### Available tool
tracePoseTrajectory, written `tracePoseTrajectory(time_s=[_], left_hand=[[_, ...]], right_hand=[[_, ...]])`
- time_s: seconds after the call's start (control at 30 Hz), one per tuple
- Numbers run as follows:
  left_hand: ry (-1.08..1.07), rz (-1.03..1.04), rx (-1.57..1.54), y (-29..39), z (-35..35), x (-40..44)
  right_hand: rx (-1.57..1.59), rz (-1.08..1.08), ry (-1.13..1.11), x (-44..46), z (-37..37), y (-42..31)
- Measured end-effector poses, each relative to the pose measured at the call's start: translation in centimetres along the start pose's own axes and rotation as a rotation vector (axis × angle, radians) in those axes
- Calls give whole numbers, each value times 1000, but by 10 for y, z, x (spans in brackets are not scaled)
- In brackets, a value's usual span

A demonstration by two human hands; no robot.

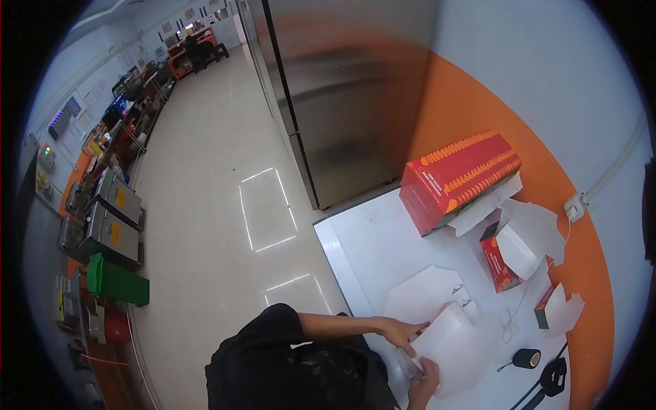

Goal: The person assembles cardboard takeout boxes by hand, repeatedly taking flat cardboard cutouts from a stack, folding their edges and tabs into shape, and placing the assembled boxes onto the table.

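Observation:
A white paperboard box, partly folded, lies on the white table in front of me. My left hand grips its near edge, fingers bent around a fold. Lower down, my right hand pinches the same edge close to the left hand; some of its fingers are hidden by the board. Just beyond the box is a flat white paperboard piece with cut flaps.
Along the orange wall sit red printed boxes, an open red-and-white box and a smaller open box. A black cylindrical speaker stands near black straps. A steel refrigerator adjoins the table.

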State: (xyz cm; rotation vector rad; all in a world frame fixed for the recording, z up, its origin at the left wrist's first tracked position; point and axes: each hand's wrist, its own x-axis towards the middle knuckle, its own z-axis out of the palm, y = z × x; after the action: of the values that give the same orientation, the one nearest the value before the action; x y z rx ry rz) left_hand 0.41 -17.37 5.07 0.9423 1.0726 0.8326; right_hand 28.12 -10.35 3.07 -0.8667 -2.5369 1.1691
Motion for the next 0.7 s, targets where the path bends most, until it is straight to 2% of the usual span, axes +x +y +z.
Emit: tracePoseTrajectory(time_s=[0.03,0.1,0.13,0.2,0.23,0.3,0.4,0.43,0.53,0.63,0.7], left_hand=[[45,39,-15,-9,0,4],[220,333,151,2,-2,2],[309,479,234,11,-2,-1],[225,694,540,33,0,-8],[179,799,693,41,2,-10],[134,880,760,45,7,-2],[178,959,735,45,14,18],[211,979,704,42,17,23],[508,987,309,31,33,32],[437,1071,577,30,35,29],[384,1035,641,37,35,25]], right_hand=[[111,95,33,2,-12,-22],[338,284,105,11,-33,-76],[403,279,129,11,-35,-72],[533,268,173,10,-41,-62],[502,305,134,15,-47,-73],[436,379,57,22,-64,-94],[638,377,168,23,-42,-71],[603,363,189,23,-42,-70],[497,333,236,19,-40,-76],[400,323,236,17,-47,-89],[343,328,199,16,-53,-98]])
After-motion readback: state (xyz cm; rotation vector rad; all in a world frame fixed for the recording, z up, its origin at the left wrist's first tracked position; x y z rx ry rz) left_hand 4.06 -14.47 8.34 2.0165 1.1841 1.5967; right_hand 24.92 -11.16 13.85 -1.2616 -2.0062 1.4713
